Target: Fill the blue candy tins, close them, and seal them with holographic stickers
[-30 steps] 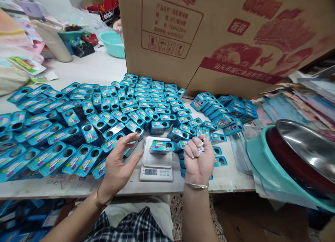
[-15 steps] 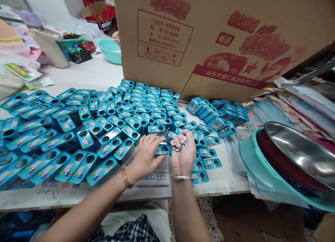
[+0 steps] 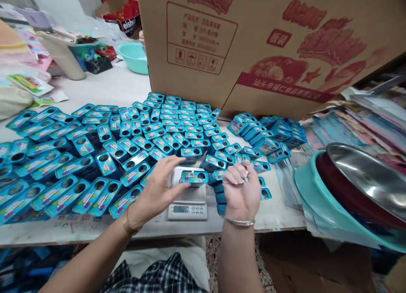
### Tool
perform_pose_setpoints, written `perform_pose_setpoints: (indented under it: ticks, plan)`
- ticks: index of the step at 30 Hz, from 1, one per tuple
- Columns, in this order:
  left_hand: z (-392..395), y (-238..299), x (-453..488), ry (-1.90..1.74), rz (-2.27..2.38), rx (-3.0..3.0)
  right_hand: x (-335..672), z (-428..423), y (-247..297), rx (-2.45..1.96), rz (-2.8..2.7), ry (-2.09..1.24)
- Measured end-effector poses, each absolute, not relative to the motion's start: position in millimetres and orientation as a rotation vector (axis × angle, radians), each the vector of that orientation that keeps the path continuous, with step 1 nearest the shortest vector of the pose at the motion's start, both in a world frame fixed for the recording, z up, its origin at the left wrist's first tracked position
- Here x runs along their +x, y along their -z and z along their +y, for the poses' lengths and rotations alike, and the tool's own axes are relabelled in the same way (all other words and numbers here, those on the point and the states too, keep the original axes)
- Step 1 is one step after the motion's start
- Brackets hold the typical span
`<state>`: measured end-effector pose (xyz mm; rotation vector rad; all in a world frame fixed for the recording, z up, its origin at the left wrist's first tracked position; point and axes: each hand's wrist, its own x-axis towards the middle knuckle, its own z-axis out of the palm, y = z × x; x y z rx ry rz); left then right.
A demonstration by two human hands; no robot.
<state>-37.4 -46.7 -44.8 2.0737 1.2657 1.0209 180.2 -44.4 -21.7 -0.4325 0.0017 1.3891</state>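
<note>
A small blue printed box [image 3: 194, 176] with a round hole in its top stands upright on a white digital scale [image 3: 187, 212], whose display is lit. My left hand [image 3: 160, 181] is at the left of this box, thumb and fingers apart, with nothing held; whether a fingertip touches the box I cannot tell. To the right of the scale my right hand [image 3: 241, 189] is turned palm up, its fingers curled over small white candies [image 3: 245, 177] that show between them. Many similar blue boxes [image 3: 136, 162] stand close together left of and behind the scale.
A large cardboard carton [image 3: 203, 86] stands behind the boxes. More blue boxes [image 3: 253, 130] are heaped at right. Nested basins with a steel bowl [image 3: 368, 179] sit at the right table edge, beside stacked printed sheets [image 3: 336, 128]. A turquoise basin [image 3: 133, 58] is at the back left.
My left hand has drawn left, off the scale, and my right hand has moved right, still closed on the candies. The box on the scale and the display now show more fully.
</note>
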Motion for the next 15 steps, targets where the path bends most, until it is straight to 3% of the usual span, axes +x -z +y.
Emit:
perform_pose_setpoints:
  ticks: [15]
  plan:
    - [-65.2, 47.4, -46.6, -1.099, 1.351, 2.209, 206.8, -73.1, 29.2, -0.378, 0.045, -1.381]
